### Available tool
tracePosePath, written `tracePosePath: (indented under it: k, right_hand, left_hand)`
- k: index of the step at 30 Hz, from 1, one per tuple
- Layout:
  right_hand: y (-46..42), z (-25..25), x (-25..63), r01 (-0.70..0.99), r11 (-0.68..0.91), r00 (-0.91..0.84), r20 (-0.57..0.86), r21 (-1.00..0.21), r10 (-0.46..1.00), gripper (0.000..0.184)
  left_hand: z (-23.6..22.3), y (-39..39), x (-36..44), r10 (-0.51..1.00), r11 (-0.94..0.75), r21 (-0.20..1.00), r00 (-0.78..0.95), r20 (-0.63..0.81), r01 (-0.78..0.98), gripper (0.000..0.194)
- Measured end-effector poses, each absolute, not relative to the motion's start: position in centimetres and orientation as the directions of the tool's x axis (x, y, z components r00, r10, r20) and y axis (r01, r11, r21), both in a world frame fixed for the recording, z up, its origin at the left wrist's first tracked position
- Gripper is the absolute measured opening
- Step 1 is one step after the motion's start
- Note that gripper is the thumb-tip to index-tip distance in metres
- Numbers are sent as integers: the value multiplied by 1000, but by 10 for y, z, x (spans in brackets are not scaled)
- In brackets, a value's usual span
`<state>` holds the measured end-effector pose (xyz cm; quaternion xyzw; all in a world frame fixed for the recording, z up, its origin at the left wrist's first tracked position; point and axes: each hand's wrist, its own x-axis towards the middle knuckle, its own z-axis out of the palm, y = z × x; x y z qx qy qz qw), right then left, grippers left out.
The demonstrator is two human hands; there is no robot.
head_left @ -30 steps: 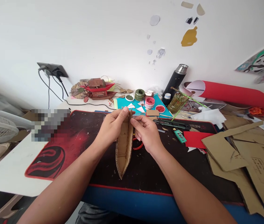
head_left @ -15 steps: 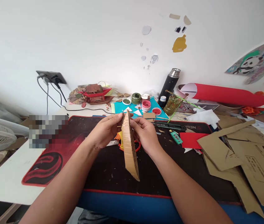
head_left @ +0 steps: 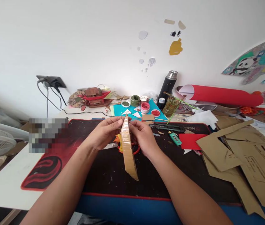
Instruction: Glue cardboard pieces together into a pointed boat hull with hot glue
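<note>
A narrow, pointed piece of brown cardboard (head_left: 128, 153) is held up over the dark desk mat, its surface shiny near the far tip. My left hand (head_left: 109, 131) grips its far end from the left, thumb along the edge. From the other side my right hand (head_left: 143, 135) pinches the same end; some fingertips of both hands are hidden behind the cardboard. Below and behind it lie scissors with orange-yellow and red handles (head_left: 120, 144), partly covered by the cardboard and my hands.
Cut cardboard sheets (head_left: 260, 170) pile up at the right. Red paper (head_left: 192, 141) and a green utility-knife blade case or similar small green item (head_left: 175, 138) lie beside them. Behind stand open paint jars (head_left: 145, 108), a brush jar (head_left: 170, 107), a black thermos (head_left: 167, 86) and a red model boat (head_left: 95, 96).
The cardboard has tilted slightly, showing more of its shiny, ridged face near the tip. Both hands keep hold of it. The camera view has shifted a little.
</note>
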<state>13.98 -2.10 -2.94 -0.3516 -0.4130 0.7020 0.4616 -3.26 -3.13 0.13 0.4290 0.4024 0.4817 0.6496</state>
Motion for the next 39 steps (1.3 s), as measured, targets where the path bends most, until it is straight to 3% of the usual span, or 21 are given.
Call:
tracePosePath:
  k: [7,17,24,31,34,39]
  right_hand:
    - [-23,-27,140,-280,-190,-366,-78,-941,927,59]
    - [-22,-31,138,-261,-107,-344,-11,-959,939,50]
    - [-23,-28,143,-276,-139,-298,-53,-951,953,53]
    - [-29,-20,145,-283,-8,-374,103,-959,922,51]
    - [-32,-20,144,-277,-40,-394,76,-960,916,47]
    - [-30,-19,146,-424,-215,-416,-21,-880,909,47]
  left_hand:
    - [-8,-27,-48,955,170,920,289,-65,-353,46]
    - [-5,-26,-45,972,156,928,218,-84,-337,47]
    - [-2,-24,-44,995,76,930,89,-47,-360,45]
    - [-1,-28,-39,1000,-4,966,17,8,-258,44]
    - [0,-31,-35,1000,-1,965,23,7,-263,42]
    - [4,-33,-31,993,66,867,116,-9,-493,48]
